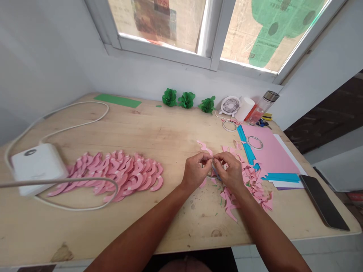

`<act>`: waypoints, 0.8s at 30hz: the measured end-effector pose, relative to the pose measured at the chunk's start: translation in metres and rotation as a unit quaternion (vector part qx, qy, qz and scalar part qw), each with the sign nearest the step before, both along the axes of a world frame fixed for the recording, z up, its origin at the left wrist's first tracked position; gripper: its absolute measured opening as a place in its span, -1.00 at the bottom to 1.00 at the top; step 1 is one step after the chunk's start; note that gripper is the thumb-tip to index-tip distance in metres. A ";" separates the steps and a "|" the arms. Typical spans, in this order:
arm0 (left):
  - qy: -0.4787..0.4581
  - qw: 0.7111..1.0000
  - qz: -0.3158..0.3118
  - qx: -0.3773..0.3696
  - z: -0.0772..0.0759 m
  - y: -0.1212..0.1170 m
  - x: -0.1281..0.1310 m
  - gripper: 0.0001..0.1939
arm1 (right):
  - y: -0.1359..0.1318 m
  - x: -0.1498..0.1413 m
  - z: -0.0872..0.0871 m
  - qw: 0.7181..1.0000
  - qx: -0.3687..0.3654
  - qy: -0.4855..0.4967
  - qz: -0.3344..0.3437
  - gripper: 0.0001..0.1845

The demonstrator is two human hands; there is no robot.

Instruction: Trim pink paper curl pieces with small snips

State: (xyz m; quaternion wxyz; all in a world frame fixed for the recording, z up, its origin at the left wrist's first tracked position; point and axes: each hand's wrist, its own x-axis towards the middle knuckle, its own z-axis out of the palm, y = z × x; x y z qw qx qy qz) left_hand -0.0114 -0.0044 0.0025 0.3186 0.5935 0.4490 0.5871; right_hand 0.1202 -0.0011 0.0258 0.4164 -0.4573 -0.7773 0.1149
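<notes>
My left hand (197, 168) and my right hand (231, 170) meet over the table, right of its middle. Both are closed, thumbs and fingertips pinched together at one spot. What they pinch is too small to make out. Part of a pale ring, like a tape roll (217, 170), shows between the hands, mostly hidden by the fingers. A curved pink paper strip (204, 147) lies just beyond my fingertips. Pink paper scraps (256, 183) are scattered under and beside my right hand. Left of my hands lies a large heap of curved pink paper pieces (133, 173) with small white patches.
A white power bank (39, 166) with a looping cable sits at left. Green paper ornaments (186, 100), a small fan (230, 105) and a bottle (263, 107) line the wall. At right are pink sheets (272, 151), tape rings (255, 142) and a phone (323, 202).
</notes>
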 end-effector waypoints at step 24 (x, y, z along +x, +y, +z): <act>0.054 0.997 0.026 0.046 0.003 -0.002 -0.001 -0.92 | 0.001 0.001 -0.001 1.000 0.006 -0.011 -0.008 -0.90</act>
